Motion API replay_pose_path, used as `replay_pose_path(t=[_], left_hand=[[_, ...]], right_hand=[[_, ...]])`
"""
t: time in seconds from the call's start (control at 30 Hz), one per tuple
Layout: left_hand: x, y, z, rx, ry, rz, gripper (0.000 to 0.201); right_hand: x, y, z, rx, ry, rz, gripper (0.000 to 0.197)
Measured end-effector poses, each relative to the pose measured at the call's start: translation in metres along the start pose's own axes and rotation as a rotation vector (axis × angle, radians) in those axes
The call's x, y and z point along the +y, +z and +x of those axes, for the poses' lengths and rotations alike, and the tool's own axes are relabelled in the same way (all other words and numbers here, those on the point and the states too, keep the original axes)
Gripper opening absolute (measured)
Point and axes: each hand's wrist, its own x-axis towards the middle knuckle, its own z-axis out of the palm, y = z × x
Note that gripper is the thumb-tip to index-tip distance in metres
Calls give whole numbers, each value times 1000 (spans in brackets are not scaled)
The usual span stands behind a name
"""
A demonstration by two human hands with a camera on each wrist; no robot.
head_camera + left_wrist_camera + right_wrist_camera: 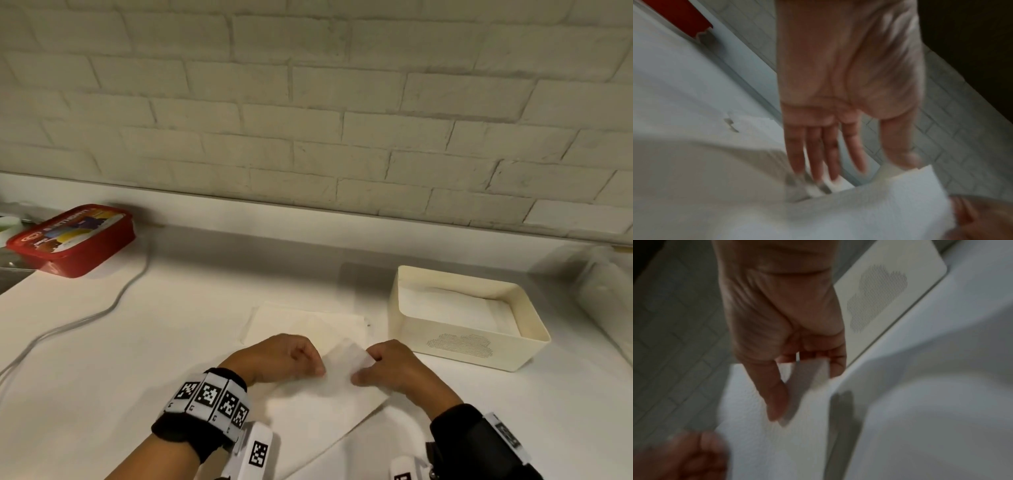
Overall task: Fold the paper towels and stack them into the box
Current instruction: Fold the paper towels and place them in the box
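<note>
Embossed matt paper towel (pixel 329 394), smooth cream plastic box (pixel 479 349), glossy red plastic tub (pixel 73 236), rough brick wall (pixel 308 102)

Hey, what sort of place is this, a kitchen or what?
Probably a home kitchen counter: a white worktop against a white-painted brick wall, with a red lidded food tub and a cream box holding folded paper towels.

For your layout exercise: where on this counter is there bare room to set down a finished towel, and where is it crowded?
Bare counter lies between the white cable and the left hand, and behind the paper towels up to the wall. It is crowded between the right hand and the cream box, and near the red tub.
</note>
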Motion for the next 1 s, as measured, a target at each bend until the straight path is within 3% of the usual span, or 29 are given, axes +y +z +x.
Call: replay_pose_path(t=[0.07, 0.13, 0.23, 0.33, 0.5, 0.73, 1.0], left_hand=[[-4, -4, 10, 257, -27, 196, 17], [-6, -4, 20, 416, -85, 357, 32], [-9, 2, 31, 399, -187, 501, 56], [-7, 4, 38, 420, -223, 508, 61], [-4, 4, 42, 465, -203, 542, 47], [-1, 5, 33, 632, -105, 511, 17], [-1, 6, 30, 626, -144, 605, 15]], right_hand=[[4, -14, -5, 28, 11, -110, 36], [9, -28, -10, 40, -2, -218, 24], [13, -41, -15, 40, -51, -271, 20], [14, -45, -17, 49, -65, -307, 16], [15, -43, -18, 45, -82, -249, 32], [12, -37, -20, 65, -156, -130, 25], [12, -37, -22, 80, -153, -123, 27]])
